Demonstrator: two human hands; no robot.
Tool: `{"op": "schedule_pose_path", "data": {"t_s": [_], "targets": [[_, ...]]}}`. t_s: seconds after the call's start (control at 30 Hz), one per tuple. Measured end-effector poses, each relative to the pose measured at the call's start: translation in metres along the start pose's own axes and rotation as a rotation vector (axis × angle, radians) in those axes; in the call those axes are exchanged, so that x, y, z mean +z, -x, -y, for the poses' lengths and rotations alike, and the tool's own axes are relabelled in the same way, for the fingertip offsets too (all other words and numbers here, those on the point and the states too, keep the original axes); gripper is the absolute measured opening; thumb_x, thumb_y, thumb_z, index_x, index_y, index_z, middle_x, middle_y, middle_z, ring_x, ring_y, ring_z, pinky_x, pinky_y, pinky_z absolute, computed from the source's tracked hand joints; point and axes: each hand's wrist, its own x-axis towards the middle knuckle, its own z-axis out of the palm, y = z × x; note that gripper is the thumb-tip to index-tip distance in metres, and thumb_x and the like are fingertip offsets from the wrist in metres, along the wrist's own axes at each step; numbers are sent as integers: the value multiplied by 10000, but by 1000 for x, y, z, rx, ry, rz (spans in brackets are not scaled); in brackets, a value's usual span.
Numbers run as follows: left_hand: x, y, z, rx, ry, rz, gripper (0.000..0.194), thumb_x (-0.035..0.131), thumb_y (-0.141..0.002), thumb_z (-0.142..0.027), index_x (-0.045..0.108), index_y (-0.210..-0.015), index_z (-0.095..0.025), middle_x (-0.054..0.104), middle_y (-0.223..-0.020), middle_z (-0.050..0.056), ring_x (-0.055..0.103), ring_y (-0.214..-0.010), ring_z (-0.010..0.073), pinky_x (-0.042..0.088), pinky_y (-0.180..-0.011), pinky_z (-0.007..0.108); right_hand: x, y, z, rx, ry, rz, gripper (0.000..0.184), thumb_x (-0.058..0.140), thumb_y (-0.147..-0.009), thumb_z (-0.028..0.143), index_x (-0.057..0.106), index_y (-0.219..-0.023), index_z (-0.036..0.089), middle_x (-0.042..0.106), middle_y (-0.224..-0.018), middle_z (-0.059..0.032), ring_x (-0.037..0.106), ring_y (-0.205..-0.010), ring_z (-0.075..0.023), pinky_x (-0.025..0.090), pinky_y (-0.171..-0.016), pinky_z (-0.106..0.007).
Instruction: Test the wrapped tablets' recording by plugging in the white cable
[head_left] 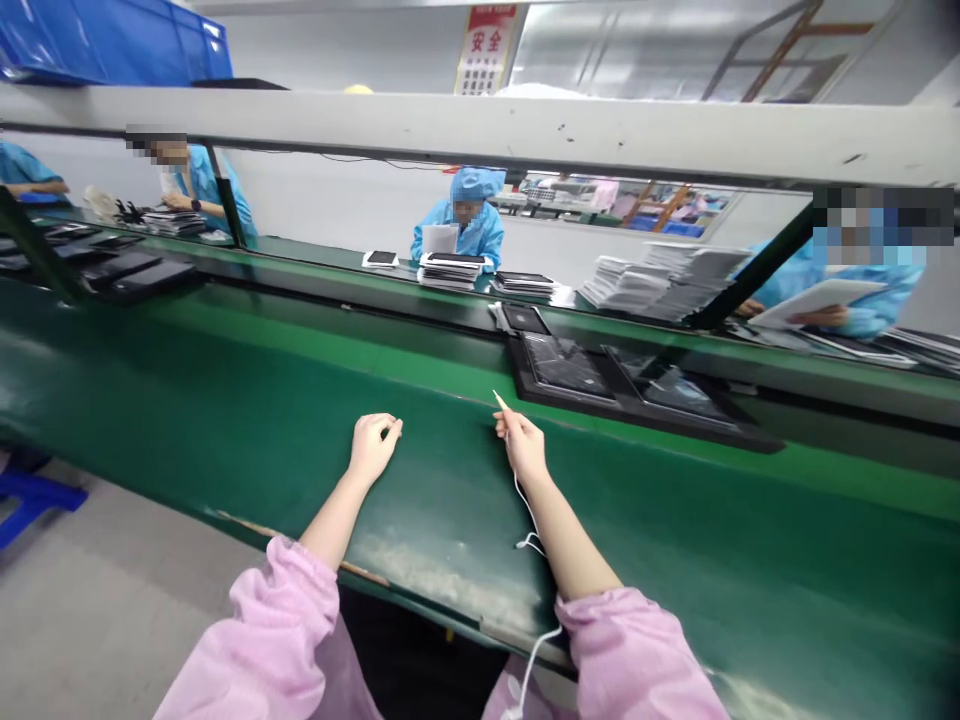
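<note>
My right hand (523, 445) is pinched round a thin, pale, pointed stick (499, 401), its tip aimed up and to the left above the green bench. From beneath that hand a white cord (527, 507) runs down along my forearm, loops on the bench and comes out again over its front edge. Further left, my left hand (373, 446) rests on the bench with the fingers curled in and the thumb against them. Nothing shows in it. Just beyond my right hand lies a black tray (517, 372) with flat, dark-screened panels (568, 367) under clear film.
A raised shelf beam (450, 125) and slanted dark posts (757, 265) cross ahead. Across the line, people in blue work clothes (480, 235) sit by stacks of tablet-like panels (450, 272) and white sheets (667, 280). Black trays (154, 278) lie at left; a blue stool (41, 500) stands below.
</note>
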Motion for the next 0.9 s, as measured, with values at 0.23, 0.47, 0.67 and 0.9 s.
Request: {"op": "schedule_pose_path", "data": {"t_s": [0.23,0.47,0.67,0.9], "targets": [[-53,31,37,-162,-347,36,413,619,-995,-403,621,-1340,-176,521,-1516,162,454,-1434,340,307,-1205,621,-5,-8,-1,49,-2,-22,274,637,-1026,405,642,-962,138,624,-824,5,594,-645,-116,541,-600,-257],[-73,10,54,-274,-571,112,669,403,-1023,-504,409,-1576,-127,288,-1667,220,247,-1552,422,195,-1224,644,1,-7,9,49,61,-53,274,647,-1021,397,644,-937,136,617,-793,15,579,-615,-108,529,-580,-246],[-69,4,53,-282,-631,122,648,387,-1019,-454,407,-1578,-127,285,-1666,227,257,-1547,423,214,-1214,644,2,-1,10,11,90,-9,331,624,-1026,454,644,-909,145,597,-746,24,566,-601,-114,520,-593,-261],[-63,-1,39,-375,-552,63,678,348,-1026,-449,411,-1550,-24,255,-1653,296,197,-1549,482,134,-1197,722,10,9,18,-27,79,81,461,617,-971,614,666,-893,162,589,-718,19,565,-644,-146,505,-682,-316]]}}
